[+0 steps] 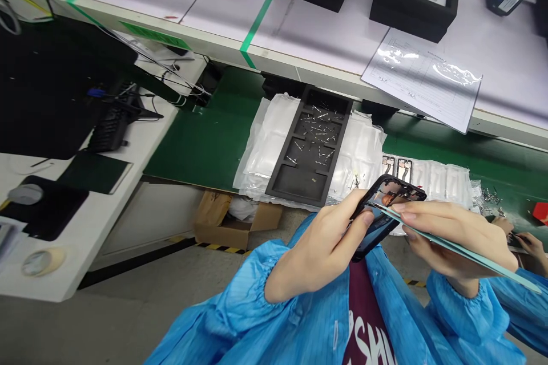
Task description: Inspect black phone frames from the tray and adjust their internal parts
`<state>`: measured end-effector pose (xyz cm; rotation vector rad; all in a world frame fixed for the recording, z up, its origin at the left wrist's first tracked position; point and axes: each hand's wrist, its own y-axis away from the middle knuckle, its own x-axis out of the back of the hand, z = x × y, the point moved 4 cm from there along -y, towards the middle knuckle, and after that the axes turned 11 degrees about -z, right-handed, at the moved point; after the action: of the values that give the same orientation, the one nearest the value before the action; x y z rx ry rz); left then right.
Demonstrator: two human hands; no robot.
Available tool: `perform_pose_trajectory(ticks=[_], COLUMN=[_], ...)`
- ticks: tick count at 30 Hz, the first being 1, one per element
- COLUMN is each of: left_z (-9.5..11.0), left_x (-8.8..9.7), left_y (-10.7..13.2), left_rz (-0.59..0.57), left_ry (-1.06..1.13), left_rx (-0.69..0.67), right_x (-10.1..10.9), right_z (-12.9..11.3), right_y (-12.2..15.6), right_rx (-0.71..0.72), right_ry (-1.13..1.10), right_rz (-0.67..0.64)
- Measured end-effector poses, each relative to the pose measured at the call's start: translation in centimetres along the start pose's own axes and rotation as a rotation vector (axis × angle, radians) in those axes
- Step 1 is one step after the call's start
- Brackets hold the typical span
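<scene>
My left hand is closed around the edge of an open black phone housing, thumb lying across its near side. Metal parts show inside the housing, which is held tilted above the bench edge. In my right hand is a pair of pale teal tweezers, pinched between thumb and fingers. Their dark tip reaches into the housing, close to my left thumb. Whether the tip grips a small part cannot be made out. Behind my hands lies a black foam tray with small metal strips scattered in its compartments.
White plastic packing trays flank the foam tray on the green bench. More phone parts lie to the right. A co-worker's hands are at far right. Above runs a shelf with a black box and a plastic-covered sheet.
</scene>
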<state>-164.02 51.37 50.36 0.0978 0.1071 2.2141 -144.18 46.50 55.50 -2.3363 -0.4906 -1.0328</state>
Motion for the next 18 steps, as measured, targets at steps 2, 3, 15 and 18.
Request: perform_pose_trajectory(ticks=[2,3,15,18], left_z=[0.0,0.0,0.4,0.8], left_x=[0.0,0.0,-0.2,-0.2], left_y=[0.1,0.1,0.2,0.3], left_rz=[0.007,0.007,-0.036,-0.082], left_ry=[-0.013,-0.021,-0.092,-0.072], left_rx=[-0.001,-0.004,-0.025,-0.018], right_x=[0.3,0.3,-0.5,0.3], right_z=[0.2,0.3,-0.4,0.1], right_y=[0.0,0.0,-0.4,-0.3], right_rx=[0.041,0.064,-0.049,0.004], right_ry=[0.024,0.028,-0.114,-0.117], right_rz=[-0.082,-0.115,0.12,-0.041])
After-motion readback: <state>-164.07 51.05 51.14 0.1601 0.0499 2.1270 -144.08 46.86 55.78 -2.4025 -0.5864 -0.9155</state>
